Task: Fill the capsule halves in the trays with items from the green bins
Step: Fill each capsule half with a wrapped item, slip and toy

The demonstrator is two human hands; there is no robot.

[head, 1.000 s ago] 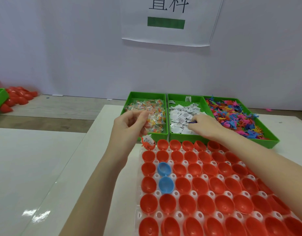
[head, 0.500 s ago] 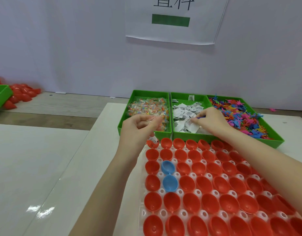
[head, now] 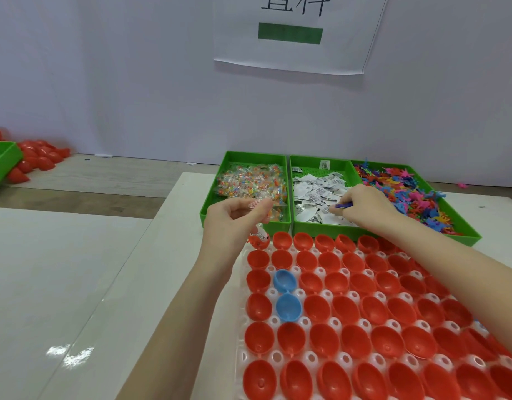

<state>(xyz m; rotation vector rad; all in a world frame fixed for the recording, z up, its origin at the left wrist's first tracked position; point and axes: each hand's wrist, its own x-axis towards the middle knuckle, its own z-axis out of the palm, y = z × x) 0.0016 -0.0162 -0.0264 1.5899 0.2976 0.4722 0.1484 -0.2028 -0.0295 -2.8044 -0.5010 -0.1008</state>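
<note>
At the far left corner of the capsule tray [head: 278, 359], one red half [head: 259, 241] already held items. Left hand [head: 234, 223] hovered just above it, fingers pinching a clear candy packet [head: 259, 204]. Right hand [head: 364, 207], farther right over the middle green bin [head: 321, 197], pinched a small blue toy [head: 342, 206] among white sachets. Nearest empty half [head: 282, 240] lay immediately right of the left hand, which was closer.
</note>
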